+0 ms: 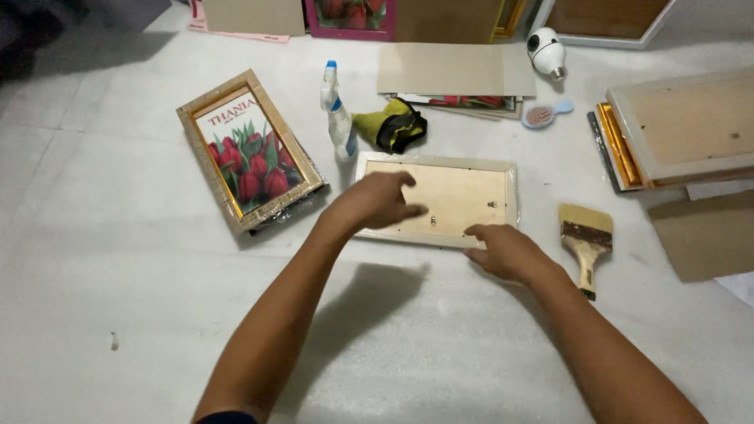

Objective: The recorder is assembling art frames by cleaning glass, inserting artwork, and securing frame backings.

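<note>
A person's left hand (377,200) hovers spread and empty over a face-down frame (437,199) lying mid-sheet (118,275), while the right hand (503,250), fingers loose and gripping nothing, rests at the frame's near edge. Steadying that edge and keeping the frame flat looks wise; a brush (585,239) lies just right.
</note>
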